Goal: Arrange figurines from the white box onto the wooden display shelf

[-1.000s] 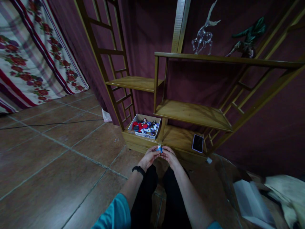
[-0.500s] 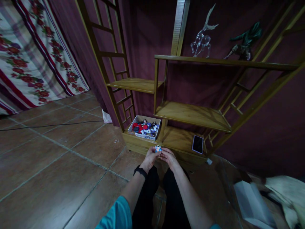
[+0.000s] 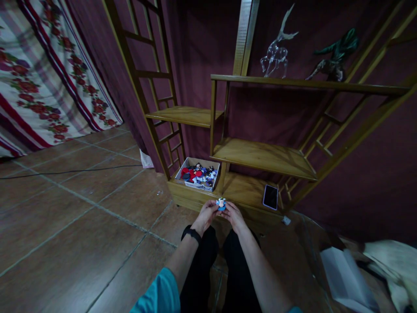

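Observation:
Between my two hands is a small figurine [image 3: 221, 204], blue at its base with white and pinkish parts above. Fingers of my left hand [image 3: 207, 214] grip its left side, and a dark band circles that wrist. My right hand [image 3: 232, 214] pinches the figurine from the right. Just beyond, an open box [image 3: 214, 184] on the bottom of the wooden shelf unit contains several small figures [image 3: 198, 174] in red, white, black and purple. The figurine's finer details are too small to make out.
A tablet or phone [image 3: 270, 197] with a dark screen lies on the lower shelf [image 3: 241, 189]. A clear deer figure [image 3: 276, 56] and a green-and-brown statue [image 3: 337, 54] stand on the upper shelf. On the floor at right is a white box-like object [image 3: 347, 278]; a black cable [image 3: 81, 170] crosses the tiles at left.
The figurine has turned in my fingers and shifted slightly right, showing more of its blue base. Both hands stay on it in nearly the same place.

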